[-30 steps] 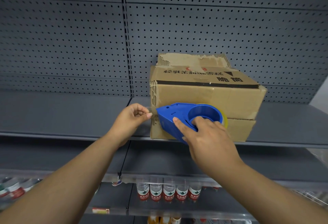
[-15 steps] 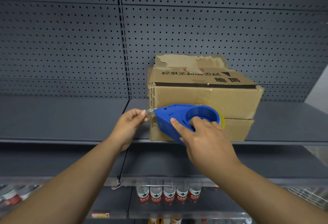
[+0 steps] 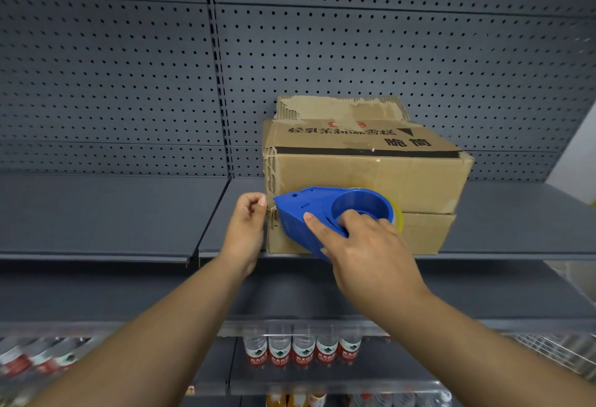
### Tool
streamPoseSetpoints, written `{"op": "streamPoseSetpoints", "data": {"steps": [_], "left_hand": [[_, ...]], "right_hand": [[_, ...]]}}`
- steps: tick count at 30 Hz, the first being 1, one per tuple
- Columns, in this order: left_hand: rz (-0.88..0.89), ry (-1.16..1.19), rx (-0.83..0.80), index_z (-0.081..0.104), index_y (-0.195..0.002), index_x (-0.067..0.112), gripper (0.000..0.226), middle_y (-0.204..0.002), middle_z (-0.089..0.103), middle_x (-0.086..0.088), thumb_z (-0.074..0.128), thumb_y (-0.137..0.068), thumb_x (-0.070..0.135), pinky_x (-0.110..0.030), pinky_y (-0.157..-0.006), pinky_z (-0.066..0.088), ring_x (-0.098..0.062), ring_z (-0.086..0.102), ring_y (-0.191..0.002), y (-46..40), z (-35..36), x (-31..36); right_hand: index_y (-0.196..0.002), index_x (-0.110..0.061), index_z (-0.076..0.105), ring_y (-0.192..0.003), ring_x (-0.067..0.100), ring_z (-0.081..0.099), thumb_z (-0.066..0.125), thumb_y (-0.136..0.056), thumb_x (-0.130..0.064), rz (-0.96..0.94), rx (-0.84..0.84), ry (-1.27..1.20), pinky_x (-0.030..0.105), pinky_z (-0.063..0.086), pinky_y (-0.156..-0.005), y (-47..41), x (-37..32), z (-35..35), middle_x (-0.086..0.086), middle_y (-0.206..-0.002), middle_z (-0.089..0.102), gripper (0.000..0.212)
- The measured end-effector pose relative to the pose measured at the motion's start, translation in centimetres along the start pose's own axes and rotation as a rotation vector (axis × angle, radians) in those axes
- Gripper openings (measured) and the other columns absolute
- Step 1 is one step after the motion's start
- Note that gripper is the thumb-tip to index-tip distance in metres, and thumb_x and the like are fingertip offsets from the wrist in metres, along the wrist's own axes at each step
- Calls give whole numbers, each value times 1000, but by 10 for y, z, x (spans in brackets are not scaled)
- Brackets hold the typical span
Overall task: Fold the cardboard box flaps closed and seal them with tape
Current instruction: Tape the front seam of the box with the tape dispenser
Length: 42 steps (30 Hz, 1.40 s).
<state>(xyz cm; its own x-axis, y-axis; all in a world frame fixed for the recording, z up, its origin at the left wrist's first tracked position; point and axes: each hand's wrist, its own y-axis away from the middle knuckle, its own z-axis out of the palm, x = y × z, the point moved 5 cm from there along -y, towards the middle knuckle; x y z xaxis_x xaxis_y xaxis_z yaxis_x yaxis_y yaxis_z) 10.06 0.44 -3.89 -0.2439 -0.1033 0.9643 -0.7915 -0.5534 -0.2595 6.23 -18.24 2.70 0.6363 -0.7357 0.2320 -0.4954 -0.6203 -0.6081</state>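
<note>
Right hand (image 3: 371,255) grips the blue dispenser (image 3: 309,223): index finger straight along its side, other fingers curled into the hub ring. Left hand (image 3: 246,226) has fingers curled, pinching at the dispenser's nose by the box's left corner; tape end there is too small to make out. Yellowish tape roll (image 3: 398,218) peeks out at the dispenser's right edge.

Count: two hands, one dispenser, one box, five water bottles in the clear row below, more blurred ones lower left.

Box (image 3: 371,177) sits on the grey shelf (image 3: 96,213), right of the shelf joint, back near the pegboard (image 3: 129,68). Dispenser is held across the box's near face, covering the left part of the flap seam; right hand hides the dispenser's lower edge.

Bottles (image 3: 303,353) with red-white labels stand on a lower shelf, well below the box. Orange items at the bottom edge, unclear.

Box look: worn brown cardboard, near flaps folded shut with a horizontal seam, left edge torn with corrugation exposed, rear top flap ragged with its surface layer peeled. Black stripe and black printed characters on top, small red mark above them.
</note>
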Motion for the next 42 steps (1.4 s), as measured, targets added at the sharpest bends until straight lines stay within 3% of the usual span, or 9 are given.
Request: {"op": "streamPoseSetpoints", "data": {"steps": [6, 9, 12, 15, 23, 27, 32, 37, 42], "left_hand": [[-95, 169, 163, 43, -117, 20, 20, -96, 55, 4, 45, -97, 19, -13, -64, 49, -7, 56, -82, 7, 5, 0], [-81, 133, 267, 59, -90, 13, 11, -79, 60, 3, 51, -95, 18, -17, -62, 49, -12, 56, -75, 10, 2, 3], [-20, 48, 279, 60, -72, 16, 32, -67, 57, 0, 44, -97, 27, -27, -61, 45, -11, 50, -62, 13, 2, 3], [38, -10, 199, 67, -95, 16, 42, -94, 70, 0, 32, -100, 38, -28, -84, 51, -9, 65, -91, 13, 1, -2], [62, -206, -63, 39, -140, 16, 46, -132, 49, 8, 20, -101, 33, -20, -104, 30, -4, 42, -122, 10, 15, 8], [50, -164, -101, 39, -136, 16, 40, -115, 61, 3, 24, -102, 29, -24, -96, 40, -10, 57, -106, 3, 21, 5], [75, -168, -38, 46, -128, 13, 32, -94, 62, 9, 31, -101, 21, -15, -79, 47, -8, 60, -89, 2, 24, 2], [124, -255, 61, 45, -134, 15, 42, -109, 59, 5, 27, -100, 32, -24, -88, 40, -15, 55, -103, 5, 24, 5], [129, -285, 65, 44, -135, 16, 42, -119, 59, -1, 27, -100, 32, -24, -89, 39, -16, 54, -108, 3, 30, 2]], "right_hand": [[-113, -20, 68, -52, 25, 55, 88, -47, -15, -12, 7, -11, 30, 46, -52, 3, 0, 2, 8, -67, 59, 70], [-114, -20, 67, -54, 25, 56, 87, -48, -16, -14, -1, -18, 31, 46, -52, 3, 1, 3, 8, -68, 59, 70], [-115, -21, 67, -52, 24, 55, 87, -49, -16, -12, -16, -20, 30, 45, -51, 2, 1, 2, 7, -66, 57, 69], [-115, -21, 67, -49, 24, 52, 87, -48, -16, -19, -23, -27, 31, 45, -50, 1, 2, 2, 7, -64, 55, 70], [-111, -29, 68, -41, 24, 50, 84, -53, -30, -49, -27, -12, 26, 41, -49, -2, 10, -1, 4, -63, 60, 60], [-117, -37, 62, -54, 23, 63, 71, -67, -52, -101, -11, -18, 38, 53, -80, -3, 19, 2, 0, -64, 67, 54], [-119, -33, 62, -43, 21, 56, 67, -71, -51, -206, -52, -71, 24, 41, -49, -5, 23, 6, -1, -55, 63, 51], [-121, -33, 60, -46, 21, 61, 38, -78, -51, -238, -27, -123, 29, 47, -49, -4, 42, 3, -3, -61, 68, 52], [-123, -34, 59, -47, 20, 60, 36, -79, -52, -251, -35, -111, 24, 46, -51, 2, 59, 3, -5, -62, 68, 53]]}}
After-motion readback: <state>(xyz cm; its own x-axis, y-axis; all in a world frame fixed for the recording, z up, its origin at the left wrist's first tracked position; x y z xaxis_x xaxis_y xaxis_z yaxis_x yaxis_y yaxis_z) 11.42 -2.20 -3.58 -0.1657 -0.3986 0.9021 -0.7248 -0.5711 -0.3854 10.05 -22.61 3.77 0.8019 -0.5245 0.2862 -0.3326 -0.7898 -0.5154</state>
